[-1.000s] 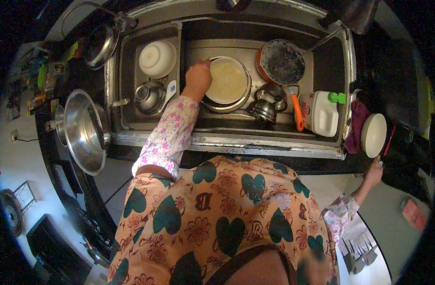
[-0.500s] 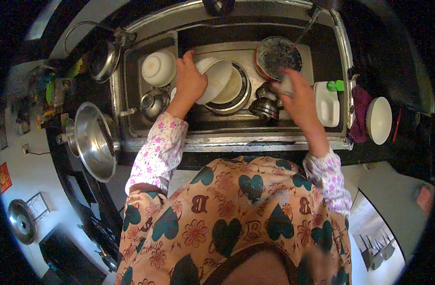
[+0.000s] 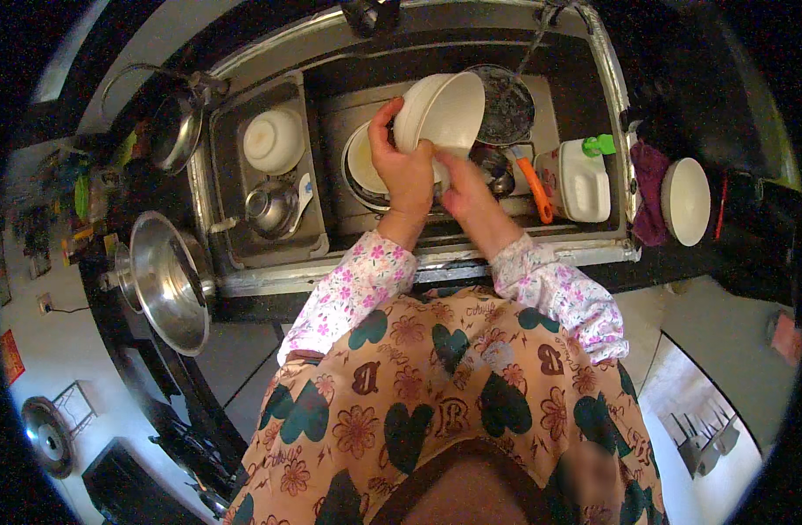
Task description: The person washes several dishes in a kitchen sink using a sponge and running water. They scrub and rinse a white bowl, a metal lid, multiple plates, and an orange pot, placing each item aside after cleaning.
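Gripping a white bowl [image 3: 453, 114] over the larger basin [image 3: 549, 122] of a sink, the left hand [image 3: 407, 175] has its fingers bent around the outer wall, and the bowl is tilted so that its open side faces right. The right hand [image 3: 472, 197] reaches in at the bowl's lower edge, close beside the left hand; its fingertips are hidden, so whether they pinch anything cannot be told. Below and left of the raised bowl, a cream-coloured dish [image 3: 362, 160] sits in the basin, partly covered by the left hand. Behind the bowl's right side is a round pan [image 3: 510, 105] with a dark, patchy surface, and nearer the person are some small metal dishes [image 3: 495, 171], partly hidden by the right arm. An orange handle [image 3: 532, 188] lies between these and a white jug [image 3: 584, 191] with a green cap. In the smaller compartment to the left, another white bowl [image 3: 274, 140] rests upside down near a metal bowl [image 3: 268, 208] and a white spoon [image 3: 304, 194]. Outside the sink, a purple cloth [image 3: 649, 194] and a pale round dish [image 3: 686, 201] lie on the right, and a wide metal basin [image 3: 169, 284] stands on the left.
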